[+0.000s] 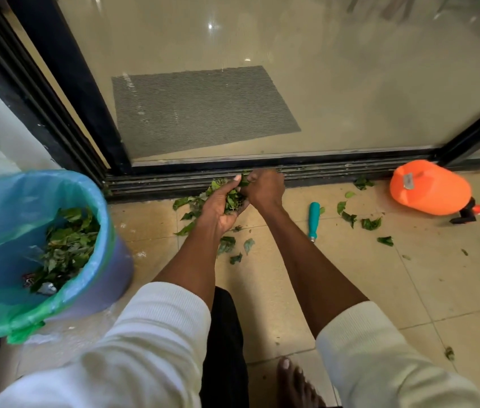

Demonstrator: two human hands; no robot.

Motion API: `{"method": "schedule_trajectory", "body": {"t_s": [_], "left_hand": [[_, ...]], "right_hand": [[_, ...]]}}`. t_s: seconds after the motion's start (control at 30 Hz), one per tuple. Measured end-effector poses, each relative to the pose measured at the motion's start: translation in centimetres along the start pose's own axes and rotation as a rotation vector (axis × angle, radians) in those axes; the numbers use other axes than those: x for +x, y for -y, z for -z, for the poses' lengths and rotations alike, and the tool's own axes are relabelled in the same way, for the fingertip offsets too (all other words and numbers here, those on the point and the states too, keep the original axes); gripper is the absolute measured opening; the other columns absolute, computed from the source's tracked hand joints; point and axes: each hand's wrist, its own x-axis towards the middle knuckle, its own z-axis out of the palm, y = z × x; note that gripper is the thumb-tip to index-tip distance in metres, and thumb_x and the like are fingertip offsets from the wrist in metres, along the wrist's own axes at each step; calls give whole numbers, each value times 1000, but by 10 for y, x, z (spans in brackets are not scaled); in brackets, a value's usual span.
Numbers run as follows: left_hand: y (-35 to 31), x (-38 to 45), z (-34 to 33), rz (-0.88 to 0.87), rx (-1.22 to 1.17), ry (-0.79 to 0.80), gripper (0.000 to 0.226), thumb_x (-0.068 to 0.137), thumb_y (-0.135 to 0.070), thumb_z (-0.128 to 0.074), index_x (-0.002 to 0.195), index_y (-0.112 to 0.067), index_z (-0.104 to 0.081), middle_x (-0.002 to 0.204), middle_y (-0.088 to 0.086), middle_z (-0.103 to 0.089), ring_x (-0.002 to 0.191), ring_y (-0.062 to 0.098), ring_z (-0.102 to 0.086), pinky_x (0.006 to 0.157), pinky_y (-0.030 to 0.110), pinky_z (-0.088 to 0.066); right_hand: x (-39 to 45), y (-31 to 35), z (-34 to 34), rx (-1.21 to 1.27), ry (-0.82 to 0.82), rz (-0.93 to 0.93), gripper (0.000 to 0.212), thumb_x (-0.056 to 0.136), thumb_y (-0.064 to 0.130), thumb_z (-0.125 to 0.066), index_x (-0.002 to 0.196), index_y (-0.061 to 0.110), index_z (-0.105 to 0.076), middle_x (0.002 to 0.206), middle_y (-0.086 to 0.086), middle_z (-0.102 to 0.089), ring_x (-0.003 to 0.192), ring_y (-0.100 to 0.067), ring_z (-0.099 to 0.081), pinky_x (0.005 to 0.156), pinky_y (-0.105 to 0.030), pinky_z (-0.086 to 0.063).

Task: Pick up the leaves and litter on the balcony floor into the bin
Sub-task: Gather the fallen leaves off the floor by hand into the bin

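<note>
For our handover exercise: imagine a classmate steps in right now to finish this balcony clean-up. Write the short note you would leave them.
Left hand: palm up, cupping a bunch of leaves.
Right hand: fingers curled, pressing more leaves into that bunch, beside the door track.
Bin: on the left, lined with a blue-green bag, already holding a pile of leaves.
Done: part of the litter is binned.
Left: drop this handful in the bin, then gather the loose leaves under the hands and the scattered leaves on the tiles to the right, near the teal-handled tool and the orange sprayer.
</note>
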Motion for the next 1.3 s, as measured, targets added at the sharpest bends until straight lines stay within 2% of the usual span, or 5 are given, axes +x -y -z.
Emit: {"method": "schedule_trajectory", "body": {"t_s": [0.27,0.5,0.67,0.9,1.3], "left_hand": [[5,16,-6,16,-125,-119,24,85,7,-61,101,-12,-60,87,14,-67,68,22,-66,66,27,-57],[-3,19,-21,-37,-290,-108,23,88,13,-54,95,-10,-55,82,12,-54,62,20,-55,55,23,-55],[-5,17,-30,-55,-306,-77,23,89,13,-53,91,-10,-54,73,11,-55,54,20,-57,52,24,-56],[-14,14,-18,-60,-331,-108,20,90,11,-52,88,-9,-54,77,10,-54,61,19,-54,54,24,-55],[-26,3,0,-56,-290,-158,18,88,8,-58,78,-7,-56,77,10,-56,64,19,-56,58,23,-56]], "right_hand": [[14,-21,43,415,790,-32,11,93,8,-59,98,13,-66,104,-9,-67,97,-20,-58,78,-33,-41],[86,-86,1,70,-100,-192,38,86,39,-72,94,2,-69,98,-16,-68,97,-28,-63,86,-35,-52],[103,-75,-28,-293,0,-168,76,87,63,-57,132,2,-52,145,-22,-35,133,-39,-35,109,-48,-33],[113,-66,-48,-157,-117,-70,22,95,18,-57,103,1,-70,107,-17,-69,101,-30,-66,88,-39,-54],[118,-54,-50,39,-115,-258,36,88,28,-70,113,3,-65,119,-13,-59,101,-28,-62,92,-41,-54]]}}
